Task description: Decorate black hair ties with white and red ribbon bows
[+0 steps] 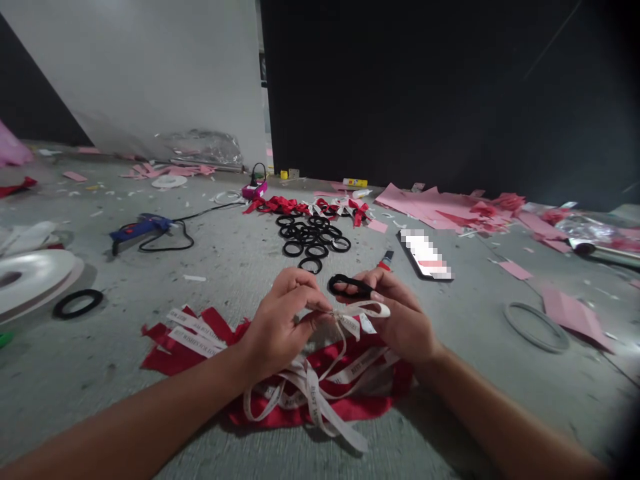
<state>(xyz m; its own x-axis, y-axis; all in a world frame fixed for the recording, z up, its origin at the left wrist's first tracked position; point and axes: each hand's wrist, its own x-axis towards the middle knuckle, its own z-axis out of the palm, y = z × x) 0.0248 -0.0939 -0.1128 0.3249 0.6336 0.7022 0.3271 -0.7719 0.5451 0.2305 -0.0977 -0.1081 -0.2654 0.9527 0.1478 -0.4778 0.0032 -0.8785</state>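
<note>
My left hand (287,320) is closed, its thumb and forefinger pinching a white printed ribbon (353,325) at a gathered point. Facing it, my right hand (403,313) has its fingers closed on a black ring (345,281), which looks squeezed into a long loop. A loop of the white ribbon lies against the right fingers. Below both hands, red fabric strips (320,410) and more printed ribbons are heaped on the floor. Behind the right fingers pokes a grey-tipped tool with a red part (386,260); the rest of it is hidden.
Ahead lies a pile of black rings (305,233), with red and white bows (320,207) behind. A blue glue gun (140,228) with a cord and a white ribbon roll (37,280) are left. A phone (425,257), pink paper (430,203) and a grey ring (536,327) are right.
</note>
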